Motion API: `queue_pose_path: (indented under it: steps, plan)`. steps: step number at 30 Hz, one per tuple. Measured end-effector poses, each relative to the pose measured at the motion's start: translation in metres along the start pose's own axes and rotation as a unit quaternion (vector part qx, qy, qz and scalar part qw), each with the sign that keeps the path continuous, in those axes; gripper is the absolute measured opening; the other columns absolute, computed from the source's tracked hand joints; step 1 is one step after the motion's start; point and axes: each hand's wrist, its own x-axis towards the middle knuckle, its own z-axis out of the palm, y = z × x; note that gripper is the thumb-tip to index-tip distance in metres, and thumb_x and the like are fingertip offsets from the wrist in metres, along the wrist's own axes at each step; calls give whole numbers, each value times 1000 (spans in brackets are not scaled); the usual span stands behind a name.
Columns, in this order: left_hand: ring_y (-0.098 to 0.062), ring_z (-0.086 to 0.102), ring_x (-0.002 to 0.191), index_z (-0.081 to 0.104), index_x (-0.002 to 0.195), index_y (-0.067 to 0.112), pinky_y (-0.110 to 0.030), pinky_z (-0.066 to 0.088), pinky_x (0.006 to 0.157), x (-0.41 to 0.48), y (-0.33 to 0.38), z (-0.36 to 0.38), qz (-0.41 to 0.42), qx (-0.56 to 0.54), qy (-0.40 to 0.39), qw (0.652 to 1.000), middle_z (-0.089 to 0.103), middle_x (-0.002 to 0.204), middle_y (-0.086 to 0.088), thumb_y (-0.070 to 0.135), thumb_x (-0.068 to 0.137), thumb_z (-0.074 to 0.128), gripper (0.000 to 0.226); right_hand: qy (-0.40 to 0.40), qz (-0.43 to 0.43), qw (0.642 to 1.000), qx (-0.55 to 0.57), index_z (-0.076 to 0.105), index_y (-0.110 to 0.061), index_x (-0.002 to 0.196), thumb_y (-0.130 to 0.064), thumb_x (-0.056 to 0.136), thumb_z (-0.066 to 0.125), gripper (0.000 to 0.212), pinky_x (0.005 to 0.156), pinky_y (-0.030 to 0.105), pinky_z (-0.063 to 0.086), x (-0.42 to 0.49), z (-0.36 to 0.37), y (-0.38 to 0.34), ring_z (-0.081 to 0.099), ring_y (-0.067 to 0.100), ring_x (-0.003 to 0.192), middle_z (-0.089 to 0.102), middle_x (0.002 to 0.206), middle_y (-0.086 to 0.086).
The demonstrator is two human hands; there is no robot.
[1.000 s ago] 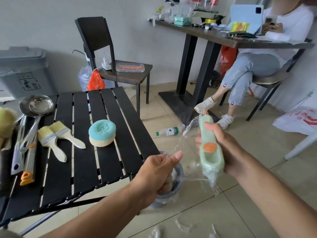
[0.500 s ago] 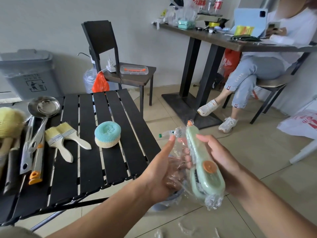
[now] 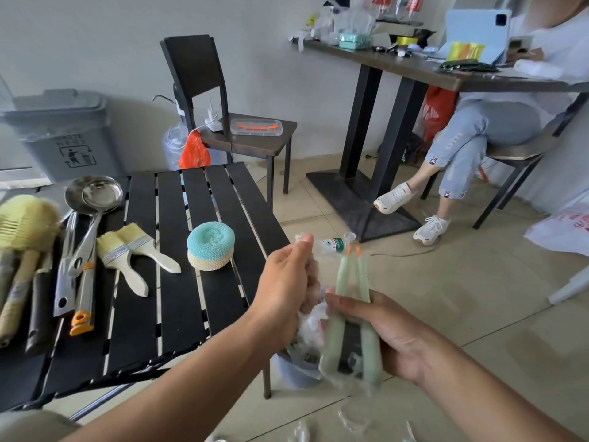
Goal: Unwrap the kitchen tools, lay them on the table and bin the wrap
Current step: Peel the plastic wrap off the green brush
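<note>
The step in hand is the stripping of the clear wrap (image 3: 310,323) from a pale green tool (image 3: 342,275), which shows as 2 long green handles with orange tips. The tool is in the air, off the right edge of the slatted bench (image 3: 178,282) and above the floor, not yet laid down.

The right hand (image 3: 392,339) has its fingers curled round the lower half of the tool and holds it with the orange tips pointing away. The left hand (image 3: 283,288) is just beside it, fingers closed on a bunch of the wrap, with more film pinched under the thumb. Film clings to the lower end of the tool, so I judge the unwrapping only partly done.

A small grey bin (image 3: 287,371) stands on the floor directly below the hands. On the bench lie a blue and yellow scourer (image 3: 210,250), 2 brushes (image 3: 127,260) and ladles (image 3: 92,193), all bare.

The next move likely calls for the left hand to draw the film down and off the butt end while the right keeps its hold higher up. Then the wrap drops into the bin below, and the tool goes onto a free slat near the scourer.
</note>
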Motion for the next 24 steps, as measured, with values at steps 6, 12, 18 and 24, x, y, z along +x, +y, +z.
queue_pose_path:
  steps: [6, 12, 18, 24]
  plan:
    - [-12, 24, 41, 44, 60, 23, -23, 25, 38, 15, 10, -34, 49, 96, 43, 993, 35, 55, 3, 40, 112, 51, 55, 51, -30, 998, 3, 81, -3, 97, -23, 78, 92, 29, 72, 41, 64, -7, -19, -21, 79, 36, 89, 76, 107, 30]
    - [-16, 26, 48, 45, 70, 17, -28, 25, 46, 29, 28, -45, 129, 337, 29, 932, 34, 56, 4, 46, 109, 54, 50, 78, -41, 995, -53, 78, -3, 91, -27, 75, 72, 30, 66, 34, 64, -7, -33, -30, 79, 28, 83, 78, 104, 29]
    - [-16, 33, 52, 39, 70, 8, -28, 33, 53, 42, 41, -56, 193, 454, 40, 869, 34, 58, 2, 48, 108, 55, 58, 33, -40, 996, 78, 61, 0, 124, -24, 72, 62, 57, 68, 38, 60, -17, -45, -43, 75, 36, 83, 69, 95, 22]
    - [-8, 29, 48, 40, 66, 20, -24, 28, 46, 32, 34, -52, 214, 400, 5, 891, 35, 51, 11, 50, 110, 50, 54, 39, 15, 996, 84, 62, -8, 107, -28, 82, 84, 39, 55, 33, 59, -13, -33, -32, 68, 27, 69, 65, 88, 14]
